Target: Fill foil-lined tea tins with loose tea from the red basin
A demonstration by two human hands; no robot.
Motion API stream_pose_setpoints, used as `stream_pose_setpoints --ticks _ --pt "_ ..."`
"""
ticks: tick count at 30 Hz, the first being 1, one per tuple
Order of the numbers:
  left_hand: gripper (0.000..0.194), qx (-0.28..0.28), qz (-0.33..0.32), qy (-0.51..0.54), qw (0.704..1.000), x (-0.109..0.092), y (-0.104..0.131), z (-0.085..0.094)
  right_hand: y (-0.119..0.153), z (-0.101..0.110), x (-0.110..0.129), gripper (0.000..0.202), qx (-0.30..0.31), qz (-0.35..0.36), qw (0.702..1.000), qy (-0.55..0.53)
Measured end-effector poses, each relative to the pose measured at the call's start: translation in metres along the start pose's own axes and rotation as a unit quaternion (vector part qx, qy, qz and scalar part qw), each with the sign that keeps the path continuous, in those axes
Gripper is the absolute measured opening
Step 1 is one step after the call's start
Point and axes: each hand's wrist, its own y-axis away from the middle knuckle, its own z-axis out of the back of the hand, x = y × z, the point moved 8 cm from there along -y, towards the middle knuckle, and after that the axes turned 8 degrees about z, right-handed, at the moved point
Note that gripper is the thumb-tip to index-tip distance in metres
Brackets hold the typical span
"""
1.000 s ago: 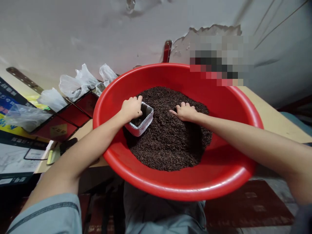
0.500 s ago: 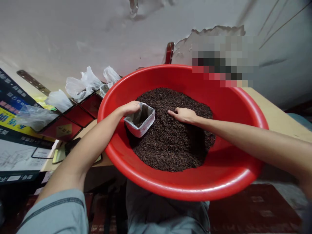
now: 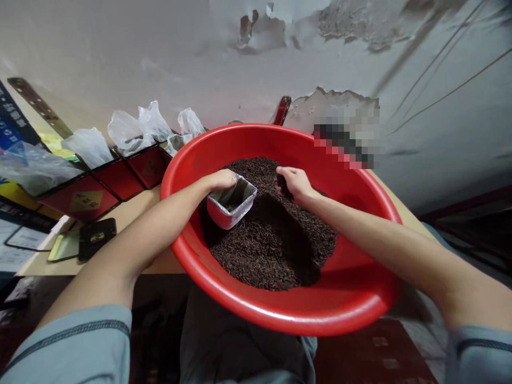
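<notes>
A heap of dark loose-leaf tea [image 3: 256,256] fills the bottom of a large red basin [image 3: 288,320]. At the left side of the heap, my left hand [image 3: 224,180] grips the rim of a small red box with a silvery liner [image 3: 231,213], its mouth tilted up and some dark leaf inside. Just above the heap, my right hand [image 3: 295,184] is raised with its fingers curled round a clump of the dark tea. A shadow falls across the tea below this hand.
Red boxes [image 3: 96,192] with clear plastic bags [image 3: 138,128] sticking out stand left of the basin. Near them a black lid [image 3: 97,237] and a yellow-edged piece [image 3: 64,245] lie on the tabletop [image 3: 156,261]. A peeling wall [image 3: 180,58] rises behind.
My right hand has lifted off the heap and closed round some tea. The left hand still holds the box in nearly the same spot. The camera view has shifted.
</notes>
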Motion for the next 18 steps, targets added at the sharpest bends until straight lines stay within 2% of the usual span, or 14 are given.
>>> stream_pose_setpoints --ticks 2,5,7,10,14,18 --pt "0.022 0.000 0.006 -0.006 1.000 0.000 0.000 0.000 -0.006 -0.007 0.029 0.028 -0.026 0.024 0.991 -0.131" --pt "0.024 0.001 0.003 -0.009 1.000 -0.001 0.003 -0.001 -0.011 -0.030 0.064 0.034 -0.043 0.045 0.940 -0.335" --pt "0.023 0.008 -0.005 0.003 1.000 -0.002 0.005 -0.002 -0.014 -0.050 0.077 0.041 -0.058 0.055 0.911 -0.404" --pt "0.020 0.018 -0.016 0.043 0.999 -0.001 0.005 -0.004 -0.016 -0.068 0.082 0.049 -0.114 0.075 0.878 -0.459" --pt "0.015 0.011 -0.029 0.051 0.998 0.001 -0.001 -0.006 -0.016 -0.068 0.078 0.048 -0.181 0.114 0.864 -0.457" --pt "0.013 0.014 -0.054 0.071 0.996 0.001 -0.005 -0.007 -0.014 -0.069 0.082 0.049 -0.142 0.132 0.874 -0.446"
